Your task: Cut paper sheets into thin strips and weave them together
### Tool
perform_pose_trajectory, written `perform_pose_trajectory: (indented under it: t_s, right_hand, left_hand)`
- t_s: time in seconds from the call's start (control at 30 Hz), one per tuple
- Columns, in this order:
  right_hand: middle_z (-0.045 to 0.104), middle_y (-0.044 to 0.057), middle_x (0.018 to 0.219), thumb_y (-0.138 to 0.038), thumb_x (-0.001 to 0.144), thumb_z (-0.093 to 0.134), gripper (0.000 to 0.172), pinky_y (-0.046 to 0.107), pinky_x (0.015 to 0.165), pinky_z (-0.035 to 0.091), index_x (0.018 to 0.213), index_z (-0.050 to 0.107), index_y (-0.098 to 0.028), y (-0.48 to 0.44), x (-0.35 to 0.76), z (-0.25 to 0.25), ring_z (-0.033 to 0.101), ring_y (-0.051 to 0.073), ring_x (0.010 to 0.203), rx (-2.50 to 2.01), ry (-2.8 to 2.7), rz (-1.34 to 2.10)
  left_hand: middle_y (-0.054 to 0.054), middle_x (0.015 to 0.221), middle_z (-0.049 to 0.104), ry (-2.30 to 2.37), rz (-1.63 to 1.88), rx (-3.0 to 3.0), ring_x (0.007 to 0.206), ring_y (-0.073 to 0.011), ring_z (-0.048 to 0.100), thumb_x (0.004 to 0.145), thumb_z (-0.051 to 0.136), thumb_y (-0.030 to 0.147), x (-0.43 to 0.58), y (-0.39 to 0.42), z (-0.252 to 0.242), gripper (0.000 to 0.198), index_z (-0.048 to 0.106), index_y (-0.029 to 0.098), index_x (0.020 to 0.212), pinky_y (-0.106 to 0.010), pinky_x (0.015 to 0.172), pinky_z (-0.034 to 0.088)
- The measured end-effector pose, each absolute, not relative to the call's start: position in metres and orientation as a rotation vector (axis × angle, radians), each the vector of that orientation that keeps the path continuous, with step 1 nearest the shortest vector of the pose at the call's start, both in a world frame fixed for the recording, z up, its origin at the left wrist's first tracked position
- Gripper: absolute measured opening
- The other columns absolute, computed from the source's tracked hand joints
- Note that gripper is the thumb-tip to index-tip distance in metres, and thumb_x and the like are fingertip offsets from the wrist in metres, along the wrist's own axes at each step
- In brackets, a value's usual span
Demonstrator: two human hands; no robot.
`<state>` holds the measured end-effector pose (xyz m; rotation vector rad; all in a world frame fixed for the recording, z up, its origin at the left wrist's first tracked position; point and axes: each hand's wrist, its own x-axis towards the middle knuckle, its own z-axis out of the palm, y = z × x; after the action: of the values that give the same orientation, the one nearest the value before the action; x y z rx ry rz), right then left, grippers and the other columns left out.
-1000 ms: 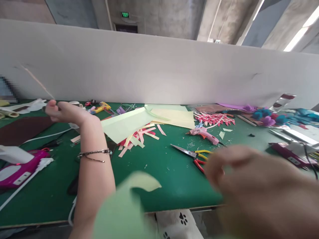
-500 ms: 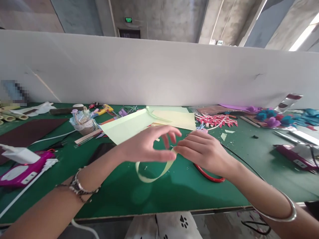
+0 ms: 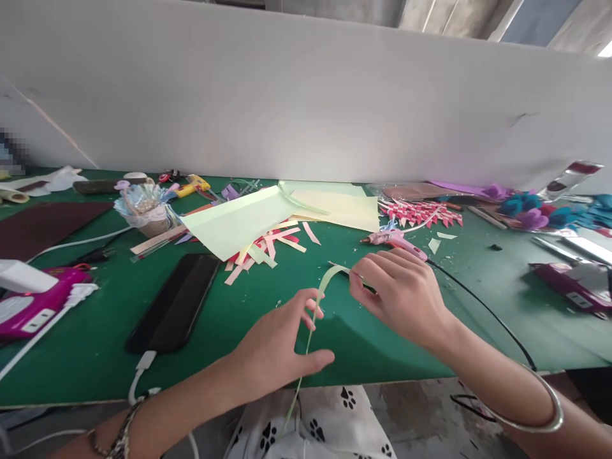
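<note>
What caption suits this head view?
Right hand pinches a pale green paper strip running past the left hand over a cluttered green table.

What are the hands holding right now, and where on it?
A long, thin, pale green paper strip: the right hand pinches its upper end; the left hand touches its middle, grip unclear.

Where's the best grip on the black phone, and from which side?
Pinch the black phone across its long edges, mid-length, coming from above. It lies flat on the green table with bare surface on both sides. The white cable is plugged into its near end, so avoid that end.
</note>
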<state>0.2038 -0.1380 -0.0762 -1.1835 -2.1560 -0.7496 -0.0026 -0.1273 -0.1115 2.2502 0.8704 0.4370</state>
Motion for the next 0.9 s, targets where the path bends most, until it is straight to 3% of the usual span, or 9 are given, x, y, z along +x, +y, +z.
perform_pose_trajectory:
  t_s: [0.1, 0.2, 0.33, 0.43, 0.5, 0.57, 0.67, 0.77, 0.9]
  right_hand:
    - [0.05, -0.003, 0.05, -0.008, 0.08, 0.049, 0.025, 0.025, 0.053, 0.033, 0.057, 0.047, -0.019, -0.136, 0.211, -0.074, 0.044, 0.01, 0.049, -1.192, -2.155, -0.794]
    - [0.059, 0.0, 0.061, -0.011, 0.082, 0.052, 0.019, 0.027, 0.061, 0.037, 0.064, 0.051, -0.019, -0.134, 0.228, -0.076, 0.051, 0.013, 0.059, -1.191, -2.185, -0.84]
    - [0.065, 0.003, 0.079, -0.015, 0.084, 0.054, 0.012, 0.034, 0.078, 0.039, 0.073, 0.056, -0.019, -0.137, 0.24, -0.09, 0.053, 0.015, 0.069, -1.172, -2.246, -0.876]
    - [0.066, 0.005, 0.089, -0.015, 0.083, 0.055, 0.006, 0.043, 0.089, 0.031, 0.082, 0.059, -0.02, -0.147, 0.228, -0.109, 0.056, 0.017, 0.078, -1.242, -2.271, -0.901]
    - [0.065, 0.006, 0.098, -0.014, 0.084, 0.053, 0.016, 0.044, 0.091, 0.029, 0.097, 0.059, -0.02, -0.154, 0.214, -0.122, 0.056, 0.018, 0.087, -1.209, -2.392, -0.811]
    - [0.065, 0.004, 0.097, -0.011, 0.086, 0.048, 0.02, 0.042, 0.09, 0.029, 0.1, 0.058, -0.02, -0.16, 0.198, -0.133, 0.054, 0.016, 0.09, -1.074, -2.483, -0.678]
    - [0.066, 0.002, 0.085, -0.007, 0.088, 0.042, 0.022, 0.037, 0.085, 0.033, 0.085, 0.06, -0.018, -0.161, 0.183, -0.14, 0.053, 0.012, 0.076, -0.987, -2.478, -0.548]
    - [0.062, 0.001, 0.071, -0.006, 0.086, 0.046, 0.022, 0.03, 0.072, 0.038, 0.07, 0.058, -0.017, -0.156, 0.182, -0.14, 0.046, 0.012, 0.062, -0.942, -2.46, -0.511]
    - [0.06, 0.003, 0.071, -0.007, 0.087, 0.045, 0.026, 0.026, 0.059, 0.036, 0.065, 0.056, -0.015, -0.151, 0.189, -0.143, 0.043, 0.012, 0.059, -0.987, -2.531, -0.452]
  left_hand:
    - [-0.003, 0.092, 0.061, 0.813, 0.481, 2.102, 0.067, -0.0121, 0.062, 0.089, 0.038, 0.023, -0.006, -0.124, -0.118, 0.038, 0.026, 0.03, 0.124, -0.023, 0.053, 0.047]
    - [-0.004, 0.092, 0.06, 0.889, 0.565, 2.268, 0.06, -0.0102, 0.059, 0.092, 0.033, 0.024, -0.019, -0.116, -0.121, 0.03, 0.03, 0.028, 0.121, -0.021, 0.049, 0.045]
    - [-0.004, 0.089, 0.062, 0.843, 0.682, 2.882, 0.059, -0.0124, 0.057, 0.089, 0.034, 0.016, -0.031, -0.108, -0.128, 0.016, 0.044, 0.022, 0.1, -0.023, 0.046, 0.037]
    - [-0.002, 0.08, 0.063, 0.737, 0.612, 3.144, 0.062, -0.0124, 0.059, 0.086, 0.032, 0.005, -0.028, -0.108, -0.133, 0.023, 0.049, 0.019, 0.083, -0.024, 0.049, 0.038]
    - [-0.002, 0.077, 0.064, 0.742, 0.6, 3.242, 0.062, -0.012, 0.06, 0.085, 0.033, 0.004, -0.023, -0.11, -0.136, 0.025, 0.053, 0.019, 0.079, -0.024, 0.05, 0.039]
    - [-0.002, 0.077, 0.065, 0.738, 0.66, 3.338, 0.06, -0.0118, 0.06, 0.086, 0.038, 0.007, -0.018, -0.113, -0.136, 0.023, 0.056, 0.018, 0.078, -0.025, 0.05, 0.041]
    - [-0.001, 0.079, 0.066, 0.644, 0.812, 3.444, 0.064, -0.0127, 0.061, 0.085, 0.048, 0.01, -0.015, -0.114, -0.133, 0.017, 0.06, 0.018, 0.078, -0.027, 0.056, 0.046]
    - [0.0, 0.083, 0.067, 0.514, 0.876, 3.503, 0.078, -0.0144, 0.063, 0.085, 0.052, 0.013, -0.019, -0.113, -0.128, 0.014, 0.063, 0.02, 0.08, -0.029, 0.066, 0.049]
    - [-0.002, 0.084, 0.067, 0.517, 0.878, 3.533, 0.083, -0.0154, 0.062, 0.084, 0.054, 0.011, -0.032, -0.111, -0.128, 0.011, 0.064, 0.015, 0.086, -0.03, 0.07, 0.048]
